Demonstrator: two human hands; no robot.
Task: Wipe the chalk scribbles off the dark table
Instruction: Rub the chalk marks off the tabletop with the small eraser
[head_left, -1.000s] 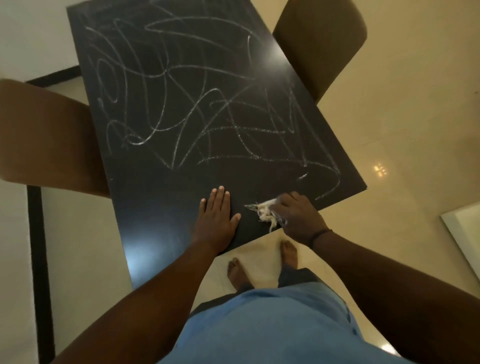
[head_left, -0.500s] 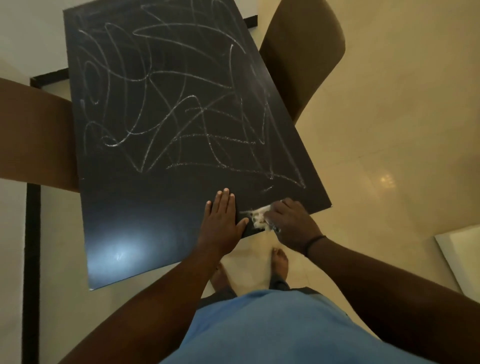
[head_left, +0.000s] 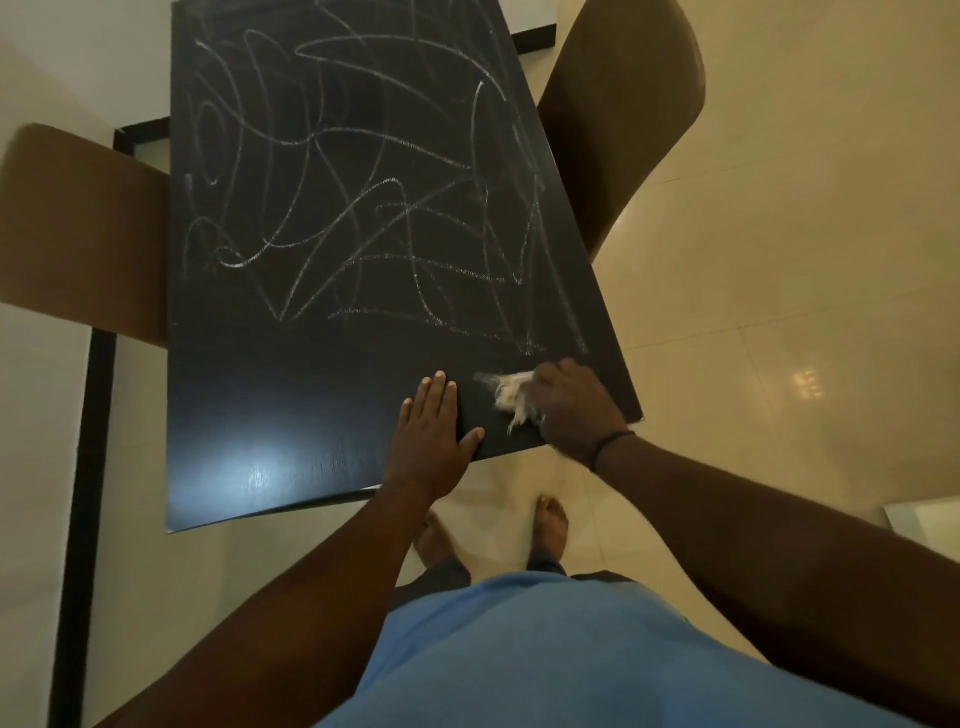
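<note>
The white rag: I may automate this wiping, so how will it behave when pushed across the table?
The white rag looks frayed and crumpled, so probably floppy and light. It bunches under the right hand, so it likely needs steady downward pressure to wipe the chalk scribbles.

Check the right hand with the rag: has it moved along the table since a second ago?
Yes. The right hand and rag slid toward the table's near right corner, away from the left hand.
</note>
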